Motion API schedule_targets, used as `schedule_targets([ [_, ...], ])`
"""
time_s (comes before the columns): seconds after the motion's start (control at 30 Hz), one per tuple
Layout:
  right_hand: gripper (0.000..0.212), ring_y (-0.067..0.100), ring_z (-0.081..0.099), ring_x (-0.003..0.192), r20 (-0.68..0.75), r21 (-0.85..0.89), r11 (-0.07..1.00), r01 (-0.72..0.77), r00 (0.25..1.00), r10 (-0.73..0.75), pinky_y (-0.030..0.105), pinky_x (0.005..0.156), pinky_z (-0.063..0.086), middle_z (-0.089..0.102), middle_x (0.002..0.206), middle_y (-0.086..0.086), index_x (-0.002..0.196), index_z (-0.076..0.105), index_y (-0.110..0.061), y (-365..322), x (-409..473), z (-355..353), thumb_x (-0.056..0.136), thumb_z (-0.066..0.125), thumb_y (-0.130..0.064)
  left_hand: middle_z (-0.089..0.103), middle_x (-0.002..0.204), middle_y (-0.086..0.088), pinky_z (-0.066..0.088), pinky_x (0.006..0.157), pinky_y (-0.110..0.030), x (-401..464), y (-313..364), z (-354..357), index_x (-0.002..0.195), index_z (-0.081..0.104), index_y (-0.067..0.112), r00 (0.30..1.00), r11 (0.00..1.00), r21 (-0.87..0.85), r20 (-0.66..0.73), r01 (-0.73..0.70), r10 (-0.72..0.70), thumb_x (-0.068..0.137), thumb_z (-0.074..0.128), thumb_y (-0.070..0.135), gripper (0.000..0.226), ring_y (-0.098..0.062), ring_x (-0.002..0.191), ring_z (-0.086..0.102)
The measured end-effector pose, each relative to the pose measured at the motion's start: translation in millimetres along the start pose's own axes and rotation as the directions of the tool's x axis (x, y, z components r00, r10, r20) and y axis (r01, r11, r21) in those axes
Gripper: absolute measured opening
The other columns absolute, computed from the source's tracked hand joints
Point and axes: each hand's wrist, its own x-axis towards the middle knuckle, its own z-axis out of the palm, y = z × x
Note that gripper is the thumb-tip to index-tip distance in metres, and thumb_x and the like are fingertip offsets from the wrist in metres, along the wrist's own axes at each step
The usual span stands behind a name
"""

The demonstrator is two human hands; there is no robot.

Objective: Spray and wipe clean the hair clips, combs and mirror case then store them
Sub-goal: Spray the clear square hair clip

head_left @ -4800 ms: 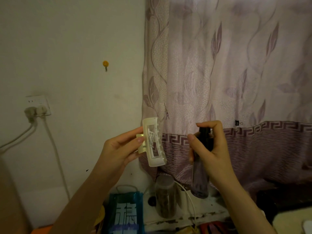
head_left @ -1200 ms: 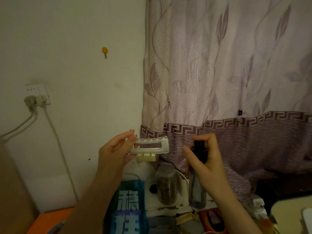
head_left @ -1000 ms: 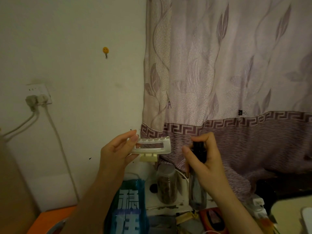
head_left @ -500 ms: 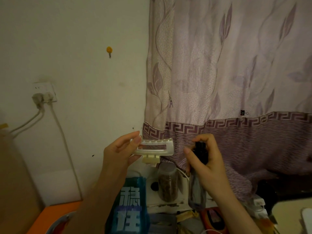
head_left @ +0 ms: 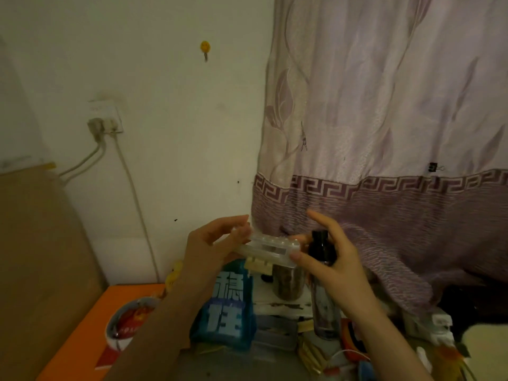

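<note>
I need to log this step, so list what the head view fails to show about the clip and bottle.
- Hair clip: motion-blurred; wetness or dirt unreadable; both hands cover its ends.
- Spray bottle: right hand hides the nozzle.
- Left hand: its fingertips blur into the clip.

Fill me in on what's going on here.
A person is cleaning a translucent hair clip. The left hand pinches one end of it. The right hand holds a dark spray bottle upright, and its fingertips also touch the clip's other end, index finger raised. Below is a cluttered surface with a blue bag and a jar.
</note>
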Motion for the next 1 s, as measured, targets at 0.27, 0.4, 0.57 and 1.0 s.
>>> schedule_targets([
  [0.27,0.055,0.007,0.065,0.071,0.106,-0.015,0.995,-0.097,0.99,0.098,0.021,0.058,0.055,0.066,0.087,-0.01,0.121,0.056,-0.029,29,-11,17,0.07,0.074,-0.028,0.075,0.086,0.007,0.055,0.063,-0.017,-24,-21,-15,0.095,0.071,0.023,0.99,0.992,0.04,-0.082,0.121,-0.117,0.079,0.068,0.017,0.018,-0.01,0.078,0.071],
  [0.4,0.048,0.012,0.067,0.07,0.151,0.068,0.983,-0.171,0.976,0.159,0.022,0.054,0.055,0.066,0.088,-0.006,0.116,0.056,-0.03,47,-18,27,0.075,0.075,-0.013,0.075,0.087,0.004,0.058,0.067,-0.023,-38,-32,-22,0.099,0.071,0.02,0.975,0.984,0.024,-0.141,0.178,-0.173,0.068,0.07,0.027,0.032,-0.013,0.082,0.071],
  [0.57,0.047,0.014,0.069,0.078,0.176,0.108,0.963,-0.245,0.959,0.224,0.024,0.052,0.055,0.067,0.091,-0.008,0.113,0.057,-0.032,66,-31,42,0.07,0.075,-0.028,0.074,0.101,-0.001,0.059,0.075,-0.03,-55,-48,-36,0.112,0.067,0.015,0.954,0.973,-0.008,-0.198,0.23,-0.227,0.068,0.07,0.03,0.046,-0.018,0.094,0.07],
  [1.0,0.04,0.019,0.068,0.078,0.251,0.086,0.915,-0.394,0.898,0.363,0.032,0.055,0.058,0.064,0.088,0.004,0.108,0.058,-0.026,103,-70,98,0.071,0.072,-0.029,0.075,0.091,0.003,0.056,0.067,-0.02,-103,-87,-99,0.1,0.069,0.02,0.884,0.936,-0.088,-0.307,0.342,-0.352,0.074,0.071,0.023,0.026,-0.013,0.087,0.071],
])
